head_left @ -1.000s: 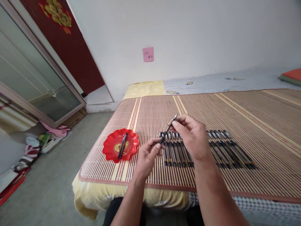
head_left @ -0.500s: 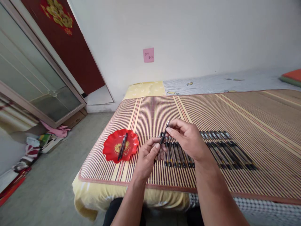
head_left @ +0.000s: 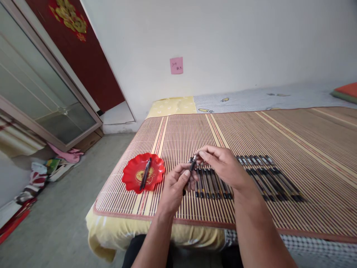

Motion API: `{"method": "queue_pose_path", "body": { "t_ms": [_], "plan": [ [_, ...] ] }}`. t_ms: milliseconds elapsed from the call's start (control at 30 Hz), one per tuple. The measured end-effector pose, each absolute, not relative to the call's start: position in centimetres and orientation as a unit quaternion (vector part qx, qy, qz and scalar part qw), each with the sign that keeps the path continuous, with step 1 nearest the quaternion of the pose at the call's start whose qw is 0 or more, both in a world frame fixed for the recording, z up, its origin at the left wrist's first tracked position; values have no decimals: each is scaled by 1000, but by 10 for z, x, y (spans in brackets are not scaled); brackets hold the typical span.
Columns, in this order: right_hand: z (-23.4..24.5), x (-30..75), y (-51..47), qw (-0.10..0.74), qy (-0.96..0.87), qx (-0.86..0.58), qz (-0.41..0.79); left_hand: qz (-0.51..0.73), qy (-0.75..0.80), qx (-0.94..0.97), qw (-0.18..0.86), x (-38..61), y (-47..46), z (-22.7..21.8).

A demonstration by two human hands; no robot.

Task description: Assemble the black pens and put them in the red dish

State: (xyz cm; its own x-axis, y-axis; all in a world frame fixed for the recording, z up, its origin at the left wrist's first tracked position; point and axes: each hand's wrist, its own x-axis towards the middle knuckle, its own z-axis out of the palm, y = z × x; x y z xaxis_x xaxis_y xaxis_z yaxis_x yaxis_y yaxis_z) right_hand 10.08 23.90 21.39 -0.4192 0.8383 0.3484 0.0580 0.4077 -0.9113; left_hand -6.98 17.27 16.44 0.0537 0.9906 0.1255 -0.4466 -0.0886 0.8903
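My left hand [head_left: 175,184] is closed around the lower part of a black pen [head_left: 192,164], which points up and away. At the pen's silvery upper end, my right hand [head_left: 219,162] pinches with thumb and forefinger; exactly what the fingertips grip is small and partly hidden. Behind and beside the hands, a row of black pens [head_left: 207,182] lies on the mat, partly covered by my right hand. Further right another row of capped pens [head_left: 272,182] lies side by side. A red scalloped plate [head_left: 128,175] on the left holds black pens [head_left: 145,174].
A striped bamboo mat [head_left: 184,130] covers the bed, with yellow bedding [head_left: 111,227] hanging over the front edge. A pink note [head_left: 176,65] is stuck on the wall. Clothes and papers [head_left: 36,178] lie on the floor at left, near a glass-panelled door [head_left: 50,82].
My right hand has come down slightly toward my left hand, and the silvery end at its fingertips now sits lower and closer to the left hand. The plate and pen rows stay put.
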Motion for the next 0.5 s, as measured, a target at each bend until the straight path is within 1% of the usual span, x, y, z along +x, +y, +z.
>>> {"method": "queue_pose_path", "body": {
  "t_ms": [500],
  "plan": [
    [218, 96, 235, 419, -707, -290, 491, 601, 302, 401, 622, -69, 172, 166]
  ]
}}
